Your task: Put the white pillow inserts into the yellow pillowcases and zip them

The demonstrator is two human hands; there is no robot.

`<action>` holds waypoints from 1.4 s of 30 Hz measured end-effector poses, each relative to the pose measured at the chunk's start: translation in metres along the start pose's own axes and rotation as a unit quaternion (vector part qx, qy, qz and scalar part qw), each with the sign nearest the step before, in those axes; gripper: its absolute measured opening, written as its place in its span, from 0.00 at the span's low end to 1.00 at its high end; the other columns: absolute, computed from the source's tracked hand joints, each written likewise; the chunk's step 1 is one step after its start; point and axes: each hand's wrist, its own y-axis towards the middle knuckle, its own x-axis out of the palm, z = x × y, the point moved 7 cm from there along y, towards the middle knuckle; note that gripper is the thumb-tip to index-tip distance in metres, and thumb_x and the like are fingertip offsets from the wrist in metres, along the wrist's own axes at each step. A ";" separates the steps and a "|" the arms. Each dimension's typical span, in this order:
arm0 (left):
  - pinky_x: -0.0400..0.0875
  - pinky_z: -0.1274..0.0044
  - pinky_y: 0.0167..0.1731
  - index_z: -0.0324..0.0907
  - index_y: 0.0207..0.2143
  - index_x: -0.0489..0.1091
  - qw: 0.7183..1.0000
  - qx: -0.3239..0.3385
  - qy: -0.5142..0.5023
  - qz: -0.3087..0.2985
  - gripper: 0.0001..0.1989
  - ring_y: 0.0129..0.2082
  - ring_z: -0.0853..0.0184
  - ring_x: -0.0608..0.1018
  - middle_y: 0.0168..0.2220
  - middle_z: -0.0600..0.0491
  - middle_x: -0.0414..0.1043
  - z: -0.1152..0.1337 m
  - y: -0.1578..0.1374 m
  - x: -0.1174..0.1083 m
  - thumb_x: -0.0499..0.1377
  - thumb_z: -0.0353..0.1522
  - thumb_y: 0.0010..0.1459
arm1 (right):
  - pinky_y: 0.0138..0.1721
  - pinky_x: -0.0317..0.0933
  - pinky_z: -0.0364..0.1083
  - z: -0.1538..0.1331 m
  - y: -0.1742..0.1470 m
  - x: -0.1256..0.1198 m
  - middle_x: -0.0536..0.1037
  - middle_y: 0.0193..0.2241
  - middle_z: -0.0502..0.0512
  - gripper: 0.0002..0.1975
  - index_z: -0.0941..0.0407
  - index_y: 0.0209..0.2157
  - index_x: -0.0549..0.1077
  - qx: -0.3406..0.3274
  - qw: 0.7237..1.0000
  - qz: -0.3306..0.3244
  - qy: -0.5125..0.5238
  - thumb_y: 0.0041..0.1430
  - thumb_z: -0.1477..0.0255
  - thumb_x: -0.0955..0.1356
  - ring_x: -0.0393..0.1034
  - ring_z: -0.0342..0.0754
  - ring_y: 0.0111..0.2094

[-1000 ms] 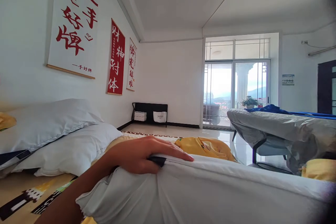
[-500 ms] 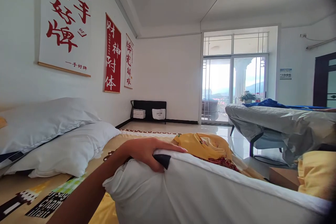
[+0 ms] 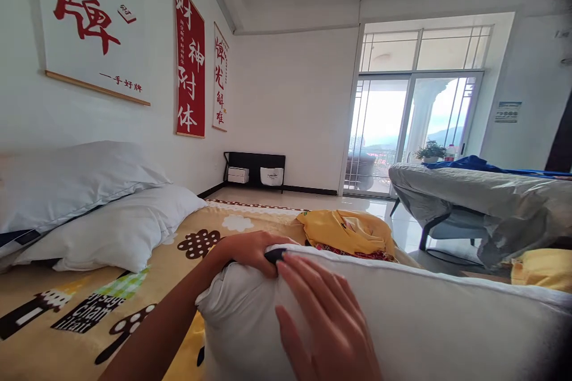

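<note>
A large white pillow [image 3: 424, 315] with a white piped edge and a dark corner patch stands up close in front of me. My left hand [image 3: 250, 250] grips its top left corner, thumb on the near side and fingers over the edge. Against the near face lies my right hand [image 3: 326, 315], fingers stretched out, their tips by the dark patch. Below is a tan printed bedspread [image 3: 179, 292] with trees and lettering. Behind the pillow lies a crumpled yellow cloth [image 3: 348, 232] with a red patterned part.
Two white pillows [image 3: 152, 226] are stacked on the left by the wall. On the right stands a table [image 3: 482, 184] under a plastic cover, with blue cloth and a potted plant [image 3: 431, 150]. A chair [image 3: 456, 229] is tucked beside it. A black rack [image 3: 254, 164] stands at the far wall.
My right hand has come into view and now rests on the pillow near its corner. My left hand keeps its grip. The view has tilted down a little.
</note>
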 end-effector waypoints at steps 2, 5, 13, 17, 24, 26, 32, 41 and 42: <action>0.65 0.72 0.52 0.50 0.59 0.63 1.000 -0.007 0.009 0.025 0.34 0.50 0.60 0.73 0.53 0.55 0.72 0.000 -0.006 -0.001 0.62 0.33 0.46 | 0.53 0.58 0.59 0.015 0.032 -0.008 0.72 0.53 0.62 0.23 0.54 0.58 0.65 -0.031 0.989 0.082 -0.120 0.65 0.62 0.61 0.65 0.58 0.53; 0.64 0.70 0.53 0.49 0.60 0.61 0.995 -0.059 0.027 0.081 0.36 0.53 0.59 0.72 0.56 0.52 0.70 -0.009 -0.021 0.000 0.64 0.36 0.47 | 0.46 0.62 0.55 0.046 0.050 0.002 0.78 0.42 0.60 0.21 0.57 0.52 0.70 -0.050 0.972 0.086 -0.214 0.66 0.60 0.58 0.72 0.54 0.42; 0.58 0.63 0.59 0.45 0.65 0.50 0.968 -0.177 0.057 0.169 0.55 0.60 0.52 0.64 0.64 0.45 0.57 -0.042 -0.061 0.027 0.70 0.46 0.37 | 0.43 0.64 0.49 0.092 0.022 0.008 0.78 0.37 0.56 0.15 0.56 0.46 0.72 -0.067 0.980 0.099 -0.156 0.66 0.65 0.60 0.71 0.49 0.39; 0.61 0.63 0.57 0.45 0.63 0.53 0.960 -0.173 0.079 0.206 0.51 0.58 0.53 0.67 0.62 0.46 0.61 -0.042 -0.063 0.039 0.69 0.41 0.38 | 0.45 0.62 0.52 0.079 0.030 0.010 0.77 0.40 0.58 0.23 0.57 0.56 0.65 -0.107 0.974 0.054 -0.193 0.64 0.60 0.61 0.70 0.51 0.42; 0.64 0.60 0.52 0.40 0.56 0.59 0.899 -0.211 0.178 0.341 0.36 0.50 0.52 0.71 0.51 0.44 0.69 -0.039 -0.063 0.079 0.62 0.32 0.41 | 0.45 0.57 0.53 0.044 0.068 0.046 0.78 0.35 0.59 0.25 0.58 0.44 0.74 -0.091 0.950 -0.069 -0.290 0.67 0.56 0.55 0.71 0.52 0.38; 0.65 0.61 0.51 0.42 0.53 0.62 0.885 -0.215 0.179 0.372 0.30 0.51 0.52 0.71 0.51 0.44 0.70 -0.038 -0.063 0.089 0.61 0.32 0.44 | 0.46 0.56 0.54 0.032 0.069 0.071 0.78 0.34 0.60 0.25 0.59 0.44 0.74 -0.106 0.944 -0.105 -0.293 0.66 0.55 0.56 0.70 0.54 0.39; 0.62 0.59 0.54 0.41 0.59 0.55 0.834 -0.228 0.213 0.456 0.32 0.56 0.51 0.69 0.55 0.40 0.68 -0.048 -0.091 0.113 0.58 0.33 0.52 | 0.45 0.55 0.54 0.029 0.041 0.111 0.76 0.33 0.63 0.31 0.64 0.50 0.72 -0.133 0.944 -0.086 -0.289 0.63 0.51 0.58 0.67 0.55 0.37; 0.60 0.59 0.59 0.45 0.66 0.39 0.827 -0.318 -0.123 0.447 0.43 0.64 0.52 0.59 0.66 0.41 0.51 -0.106 -0.190 0.173 0.58 0.44 0.55 | 0.47 0.54 0.53 0.020 0.017 0.096 0.74 0.33 0.59 0.28 0.56 0.57 0.68 -0.166 0.946 -0.043 -0.274 0.61 0.55 0.62 0.65 0.54 0.37; 0.63 0.60 0.57 0.44 0.66 0.41 0.830 -0.326 -0.164 0.421 0.45 0.62 0.52 0.63 0.64 0.41 0.55 -0.113 -0.189 0.186 0.60 0.45 0.52 | 0.47 0.54 0.53 0.019 0.017 0.094 0.74 0.32 0.58 0.27 0.56 0.57 0.68 -0.167 0.945 -0.039 -0.277 0.61 0.57 0.63 0.65 0.54 0.37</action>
